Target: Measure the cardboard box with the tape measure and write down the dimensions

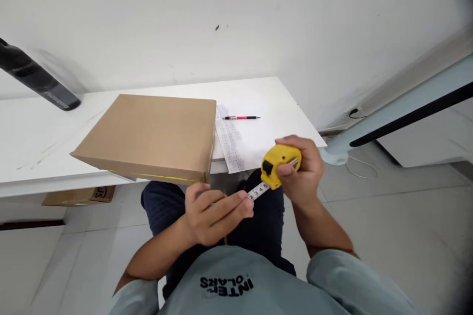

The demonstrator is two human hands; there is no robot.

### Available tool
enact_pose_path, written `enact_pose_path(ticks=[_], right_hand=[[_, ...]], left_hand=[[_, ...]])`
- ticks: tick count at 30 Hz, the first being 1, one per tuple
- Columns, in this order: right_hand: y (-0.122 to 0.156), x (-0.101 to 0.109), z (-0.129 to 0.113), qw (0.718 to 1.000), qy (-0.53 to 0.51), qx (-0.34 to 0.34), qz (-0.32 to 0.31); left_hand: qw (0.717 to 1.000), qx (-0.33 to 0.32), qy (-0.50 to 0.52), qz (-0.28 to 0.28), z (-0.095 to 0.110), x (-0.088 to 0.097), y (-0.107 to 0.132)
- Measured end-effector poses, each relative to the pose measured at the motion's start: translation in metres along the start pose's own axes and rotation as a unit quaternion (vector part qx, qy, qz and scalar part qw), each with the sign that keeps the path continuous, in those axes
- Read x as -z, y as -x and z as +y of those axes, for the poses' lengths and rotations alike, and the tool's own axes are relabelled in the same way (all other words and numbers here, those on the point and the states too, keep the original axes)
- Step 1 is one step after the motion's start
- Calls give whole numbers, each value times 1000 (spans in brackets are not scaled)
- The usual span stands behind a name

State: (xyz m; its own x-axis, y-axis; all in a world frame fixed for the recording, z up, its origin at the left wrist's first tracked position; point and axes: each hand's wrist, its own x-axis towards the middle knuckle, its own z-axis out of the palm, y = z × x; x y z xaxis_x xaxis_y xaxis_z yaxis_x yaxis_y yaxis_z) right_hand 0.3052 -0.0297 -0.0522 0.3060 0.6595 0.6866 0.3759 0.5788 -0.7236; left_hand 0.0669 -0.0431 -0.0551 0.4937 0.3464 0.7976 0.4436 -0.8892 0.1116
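Observation:
My right hand (pixel 305 172) is closed around a yellow tape measure (pixel 278 161), held in the air just off the table's front right corner. A short length of white tape blade (pixel 258 190) sticks out toward my left hand (pixel 212 211), whose fingers pinch the blade's end. Both hands hover over my lap, below the table edge. A flat brown cardboard box (pixel 151 135) lies on the white table (pixel 33 142), its near edge overhanging the front. Beside it lie a printed paper sheet (pixel 231 142) and a red and black pen (pixel 241 117).
A white wall rises behind the table. A dark cylindrical object (pixel 33 78) juts in at upper left. Another cardboard box (pixel 79 195) sits on the tiled floor under the table. A pale blue and black bar (pixel 402 113) slants down at right to a round base.

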Motion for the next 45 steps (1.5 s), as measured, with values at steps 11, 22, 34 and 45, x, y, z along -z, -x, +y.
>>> enact_pose_path(ticks=[11,22,34,45], right_hand=[[107,-14,9,864,-158,-467,100],[126,-43,0,753,-364,-546,-51],[-60,17,79,916,346,-132,-153],[-92,-57,153,802,479,-204,-292]], left_hand=[[992,-12,124,16,9,-90,29],[899,118,422,7,-12,-103,23],[799,428,405,120,-143,-113,-39],[713,492,499,9,-200,-175,-102]])
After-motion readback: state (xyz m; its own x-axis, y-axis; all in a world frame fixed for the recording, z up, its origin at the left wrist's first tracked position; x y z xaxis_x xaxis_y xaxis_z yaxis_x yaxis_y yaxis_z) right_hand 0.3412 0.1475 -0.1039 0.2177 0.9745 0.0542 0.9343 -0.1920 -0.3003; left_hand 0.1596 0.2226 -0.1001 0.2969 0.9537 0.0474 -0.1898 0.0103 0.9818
